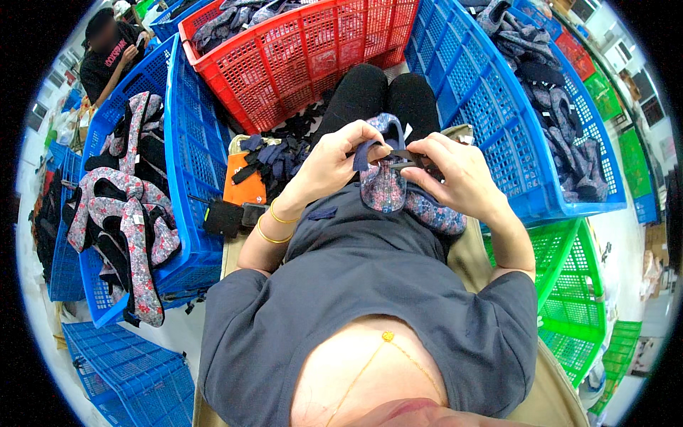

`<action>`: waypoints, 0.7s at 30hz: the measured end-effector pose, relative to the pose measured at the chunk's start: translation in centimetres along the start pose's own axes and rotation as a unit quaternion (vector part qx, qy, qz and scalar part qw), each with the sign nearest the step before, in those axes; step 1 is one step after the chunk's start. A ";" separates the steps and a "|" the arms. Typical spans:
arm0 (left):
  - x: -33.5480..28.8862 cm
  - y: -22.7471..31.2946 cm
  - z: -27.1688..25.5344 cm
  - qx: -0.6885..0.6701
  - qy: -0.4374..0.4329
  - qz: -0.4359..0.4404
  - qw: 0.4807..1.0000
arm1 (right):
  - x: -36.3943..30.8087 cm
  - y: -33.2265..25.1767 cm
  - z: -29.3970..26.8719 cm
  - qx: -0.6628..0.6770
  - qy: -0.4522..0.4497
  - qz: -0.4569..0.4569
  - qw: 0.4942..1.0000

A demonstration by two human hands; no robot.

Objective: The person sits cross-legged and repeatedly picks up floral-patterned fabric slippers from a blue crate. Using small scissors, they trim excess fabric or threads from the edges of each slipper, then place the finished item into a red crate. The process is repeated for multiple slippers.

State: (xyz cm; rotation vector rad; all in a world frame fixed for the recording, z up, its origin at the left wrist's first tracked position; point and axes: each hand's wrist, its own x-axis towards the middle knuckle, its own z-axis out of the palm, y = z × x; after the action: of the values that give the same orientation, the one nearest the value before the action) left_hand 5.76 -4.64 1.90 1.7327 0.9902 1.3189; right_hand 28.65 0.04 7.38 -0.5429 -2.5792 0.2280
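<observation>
Evidently, the left hand point(336, 162) pinches a navy fabric strip point(361, 156) at the floral slipper point(383, 193) between both hands; the right hand's point(461, 174) fingers curl round dark snips point(407, 165). Keeping the strip taut and snipping shallowly should spare the slipper.

1. My head view looks steeply down from above and behind the left hand point(341, 158) and right hand point(461, 171).
2. I have their grip near, with knees point(359, 89) just beyond.
3. Wide fisheye bends crates point(477, 107) around it.
</observation>
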 end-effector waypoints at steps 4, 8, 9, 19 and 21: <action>0.6 0.6 -0.3 0.071 -0.026 -0.012 0.997 | 0.2 -0.4 0.0 -0.022 -0.012 -0.003 1.000; 1.1 0.5 -0.4 0.070 -0.045 -0.010 0.997 | 0.7 -0.5 -0.2 -0.032 -0.026 -0.001 0.999; 1.3 0.6 -0.5 0.073 -0.051 -0.010 0.996 | 0.8 -0.4 -0.2 -0.023 -0.032 0.005 0.999; 2.8 1.0 -1.0 0.218 -0.102 0.071 0.968 | 2.2 -0.1 -0.3 0.057 -0.070 0.016 0.996; 3.3 1.3 -1.1 0.265 -0.109 0.106 0.952 | 2.2 0.0 -0.2 0.081 -0.070 0.025 0.994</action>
State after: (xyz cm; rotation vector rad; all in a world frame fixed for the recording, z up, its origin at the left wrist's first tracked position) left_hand 5.49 -2.18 4.60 2.3919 1.1198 1.0059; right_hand 26.99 1.03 8.55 -0.5493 -2.6518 0.5047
